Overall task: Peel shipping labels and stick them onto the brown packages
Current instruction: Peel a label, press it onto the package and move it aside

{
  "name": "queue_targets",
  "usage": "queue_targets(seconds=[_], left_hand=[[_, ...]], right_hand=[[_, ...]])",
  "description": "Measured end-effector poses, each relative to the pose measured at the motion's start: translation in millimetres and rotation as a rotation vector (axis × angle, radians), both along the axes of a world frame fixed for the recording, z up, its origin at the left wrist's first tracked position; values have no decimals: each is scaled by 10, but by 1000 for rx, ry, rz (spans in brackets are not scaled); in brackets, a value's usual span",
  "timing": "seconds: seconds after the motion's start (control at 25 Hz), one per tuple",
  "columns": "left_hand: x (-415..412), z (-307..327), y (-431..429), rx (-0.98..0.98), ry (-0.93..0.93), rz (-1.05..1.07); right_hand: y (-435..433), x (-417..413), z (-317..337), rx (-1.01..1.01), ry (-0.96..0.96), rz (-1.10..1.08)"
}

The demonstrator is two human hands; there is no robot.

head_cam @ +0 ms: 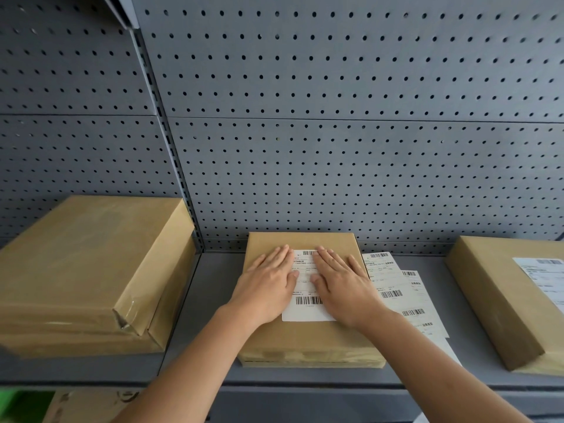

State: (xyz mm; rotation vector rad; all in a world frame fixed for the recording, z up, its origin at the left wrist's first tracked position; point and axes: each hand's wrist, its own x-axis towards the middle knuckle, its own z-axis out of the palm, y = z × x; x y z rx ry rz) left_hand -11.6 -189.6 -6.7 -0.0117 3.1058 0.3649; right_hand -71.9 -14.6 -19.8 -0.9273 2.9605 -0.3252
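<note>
A brown package (305,337) lies flat in the middle of the grey shelf (210,315). A white shipping label (306,303) with barcodes lies on its top. My left hand (265,285) rests flat, palm down, on the label's left side. My right hand (341,285) rests flat on its right side. Both hands have their fingers stretched out and hold nothing. To the right of the package, a sheet of further labels (406,294) lies on the shelf, partly under the package.
A stack of brown packages (85,270) stands at the left. Another brown package (500,300) with a white label (543,276) on top lies at the right. A grey pegboard wall (335,132) closes the back. More brown cardboard shows below the shelf.
</note>
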Motion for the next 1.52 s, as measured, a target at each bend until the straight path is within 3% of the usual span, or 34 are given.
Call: queue_targets(seconds=[0.32,0.64,1.08,1.28,1.52], left_hand=[[80,-9,-111,29,-15,57],[420,12,181,-9,0,-89],[588,5,-17,-24,-45,29],[803,80,249,9,7,-75],[964,4,378,-84,-15,-133]], right_hand=[[196,-52,25,-51,-62,-80],[98,485,54,-13,-1,125],[465,458,32,16,-49,-70],[393,800,137,-34,-18,71],[326,1028,20,-15,18,151]])
